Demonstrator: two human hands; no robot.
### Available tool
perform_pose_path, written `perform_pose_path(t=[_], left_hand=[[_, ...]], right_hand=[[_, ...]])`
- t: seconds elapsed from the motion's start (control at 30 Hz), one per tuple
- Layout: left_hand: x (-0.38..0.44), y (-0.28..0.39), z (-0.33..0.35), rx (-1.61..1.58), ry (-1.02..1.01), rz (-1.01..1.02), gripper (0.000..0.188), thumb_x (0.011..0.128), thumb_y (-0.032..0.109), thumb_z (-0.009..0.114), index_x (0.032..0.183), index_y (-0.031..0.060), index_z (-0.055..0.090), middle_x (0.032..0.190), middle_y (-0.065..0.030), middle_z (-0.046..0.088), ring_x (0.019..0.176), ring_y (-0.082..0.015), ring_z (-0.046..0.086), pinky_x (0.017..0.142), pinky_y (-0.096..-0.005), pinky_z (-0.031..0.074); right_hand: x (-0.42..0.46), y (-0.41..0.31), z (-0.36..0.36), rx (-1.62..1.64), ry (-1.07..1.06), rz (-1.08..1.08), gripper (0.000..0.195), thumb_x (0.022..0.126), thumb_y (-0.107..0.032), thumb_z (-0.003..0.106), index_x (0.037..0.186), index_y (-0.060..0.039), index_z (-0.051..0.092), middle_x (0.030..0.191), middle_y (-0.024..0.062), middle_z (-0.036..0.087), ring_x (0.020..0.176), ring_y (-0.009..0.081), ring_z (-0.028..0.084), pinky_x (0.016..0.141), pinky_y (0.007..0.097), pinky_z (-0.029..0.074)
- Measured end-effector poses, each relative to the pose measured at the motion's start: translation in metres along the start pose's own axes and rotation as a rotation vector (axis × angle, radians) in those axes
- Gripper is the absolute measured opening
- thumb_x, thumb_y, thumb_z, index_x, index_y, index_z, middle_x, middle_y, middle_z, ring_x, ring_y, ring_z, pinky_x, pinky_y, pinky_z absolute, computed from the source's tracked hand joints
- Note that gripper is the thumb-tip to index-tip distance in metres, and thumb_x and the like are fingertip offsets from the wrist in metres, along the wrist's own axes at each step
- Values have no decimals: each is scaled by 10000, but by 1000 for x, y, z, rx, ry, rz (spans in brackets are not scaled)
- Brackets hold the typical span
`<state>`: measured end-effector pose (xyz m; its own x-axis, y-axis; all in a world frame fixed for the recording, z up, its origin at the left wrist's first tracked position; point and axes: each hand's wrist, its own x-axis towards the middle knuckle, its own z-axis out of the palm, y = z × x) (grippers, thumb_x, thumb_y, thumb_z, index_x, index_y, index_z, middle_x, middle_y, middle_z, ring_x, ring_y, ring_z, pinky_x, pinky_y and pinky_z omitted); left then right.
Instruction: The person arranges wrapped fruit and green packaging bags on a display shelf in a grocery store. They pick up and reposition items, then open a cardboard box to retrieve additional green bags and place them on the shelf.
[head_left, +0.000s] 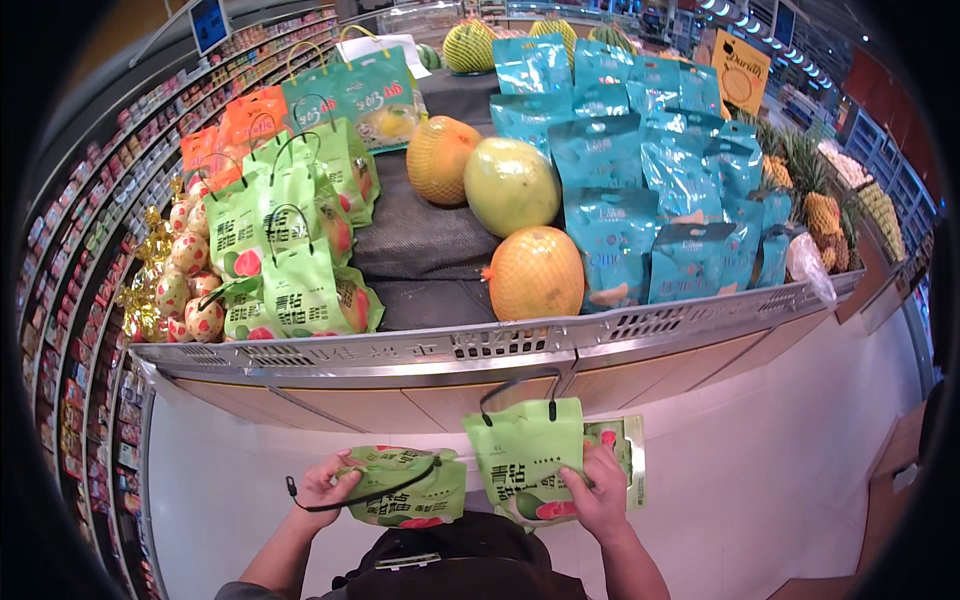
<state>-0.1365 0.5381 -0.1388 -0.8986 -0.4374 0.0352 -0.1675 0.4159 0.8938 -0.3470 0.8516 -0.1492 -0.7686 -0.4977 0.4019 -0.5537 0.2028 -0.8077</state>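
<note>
My left hand (327, 481) grips a folded green plastic fruit bag (409, 487) by its left end; a loose black handle strap crosses it. My right hand (602, 487) pinches the right side of another green fruit bag (529, 457), held upright with its black handle raised and a pomelo printed on its front. Behind that bag, a further green printed bag or sheet (636, 457) shows beside my right fingers. Both hands are in front of the display stand, below its grey metal rim (420, 346). Filled green bags (300, 292) stand on its left part.
Beyond the rim lie netted orange-yellow pomelos (537, 274) and a green-yellow pomelo (512, 187) on dark matting (420, 225). Teal pouches (611, 240) fill the right side. Patterned round fruits (190, 252) sit at the left, near packed shelves (82, 360). Pineapples (821, 217) are far right.
</note>
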Motion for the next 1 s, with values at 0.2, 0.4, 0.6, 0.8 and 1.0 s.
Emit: perform_pose_path(t=[0.2, 0.4, 0.6, 0.8, 1.0], left_hand=[[27, 56, -58, -28, 101, 418, 86, 847, 59, 583, 773, 18, 570, 858, -101, 686, 1012, -335, 643, 1025, -528, 358], [42, 38, -109, -504, 73, 438, 117, 846, -86, 515, 745, -38, 551, 849, -152, 675, 923, -346, 669, 839, -463, 524], [84, 10, -144, -289, -162, 461, 182, 826, -25, 599, 658, -19, 530, 806, -141, 664, 884, -278, 696, 637, -300, 523], [100, -17, -170, -266, -130, 422, 180, 798, -38, 609, 642, -10, 523, 779, -139, 665, 867, -264, 700, 607, -300, 517], [111, -34, -174, -261, -4, 258, 146, 791, -15, 612, 660, -19, 548, 762, -135, 667, 697, -217, 675, 580, -285, 491]], right_hand=[[134, -81, 42, 134, 108, -75, 125, 797, -36, 635, 755, 38, 544, 710, 98, 459, 688, 217, 451, 641, 317, 381], [277, -97, 142, 453, 157, -56, 182, 845, -64, 624, 756, 47, 509, 731, 24, 461, 697, 89, 429, 631, 254, 367], [415, -61, 252, 346, 318, -341, 154, 858, -102, 621, 813, 33, 563, 726, 32, 530, 709, 97, 474, 666, 255, 399], [422, 53, 305, 533, 250, 55, 203, 889, -153, 625, 990, 23, 639, 840, -2, 605, 753, 76, 514, 729, 224, 430], [359, 45, 331, 198, 410, 376, 771, 837, -379, 675, 1426, -67, 288, 1367, 168, 332, 1248, 267, 353, 1021, 366, 318]])
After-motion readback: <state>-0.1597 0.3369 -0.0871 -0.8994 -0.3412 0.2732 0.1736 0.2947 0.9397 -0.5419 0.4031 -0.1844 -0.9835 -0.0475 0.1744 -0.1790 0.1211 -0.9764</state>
